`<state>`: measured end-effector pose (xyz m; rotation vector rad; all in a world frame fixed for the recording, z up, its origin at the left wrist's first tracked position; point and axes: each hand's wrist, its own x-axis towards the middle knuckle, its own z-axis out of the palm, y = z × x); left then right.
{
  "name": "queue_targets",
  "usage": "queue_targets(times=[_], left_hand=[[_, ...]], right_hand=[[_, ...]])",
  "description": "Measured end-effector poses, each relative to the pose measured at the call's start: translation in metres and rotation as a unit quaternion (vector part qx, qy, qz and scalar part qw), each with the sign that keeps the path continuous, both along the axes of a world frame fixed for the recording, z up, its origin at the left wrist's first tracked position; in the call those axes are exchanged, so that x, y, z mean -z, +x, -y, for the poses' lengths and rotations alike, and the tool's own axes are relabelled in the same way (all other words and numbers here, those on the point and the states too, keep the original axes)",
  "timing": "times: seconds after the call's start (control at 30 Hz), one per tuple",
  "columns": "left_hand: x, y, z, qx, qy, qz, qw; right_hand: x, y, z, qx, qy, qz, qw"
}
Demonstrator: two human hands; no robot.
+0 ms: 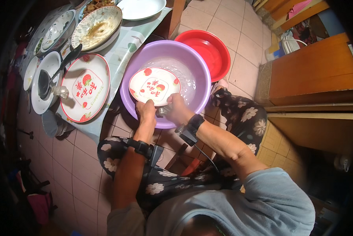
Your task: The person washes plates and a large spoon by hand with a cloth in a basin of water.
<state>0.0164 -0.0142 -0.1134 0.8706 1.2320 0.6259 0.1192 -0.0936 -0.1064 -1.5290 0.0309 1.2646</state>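
A white oval plate (153, 84) with strawberry designs and red writing is held tilted over a purple plastic basin (204, 79) of water. My left hand (146, 113) grips the near left part of the plate's rim, thumb on top. At the near right edge is my right hand (178, 110), slightly blurred, its thumb over the rim. A silvery scouring pad (162, 111) pokes out from under its fingers, close to the plate's underside. The fingers beneath the plate are hidden.
Behind the basin is a red plastic basin (220, 62). The cloth-covered table (130, 37) at left bears a larger strawberry plate (98, 72), a black ladle (43, 84), a soiled bowl (102, 28) and other dishes. A wooden cabinet (309, 73) stands at right.
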Motion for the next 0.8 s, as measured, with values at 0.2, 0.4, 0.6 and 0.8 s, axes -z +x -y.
queue_targets(times=[0.2,0.4,0.6,0.8], left_hand=[[-0.010,0.004,-0.002,0.063,-0.045,-0.032,0.996],[-0.024,-0.002,-0.004,0.107,-0.078,-0.035,0.991],[-0.015,0.009,0.011,0.020,-0.064,0.049,0.997],[-0.019,0.006,0.012,-0.008,-0.004,0.035,0.999]], right_hand=[[0.056,0.063,-0.004,0.154,-0.056,-0.019,0.986],[0.035,0.078,-0.007,0.102,-0.051,0.044,0.993],[0.028,0.041,-0.003,0.145,-0.002,0.016,0.989],[0.002,-0.002,-0.007,0.198,0.001,-0.115,0.973]])
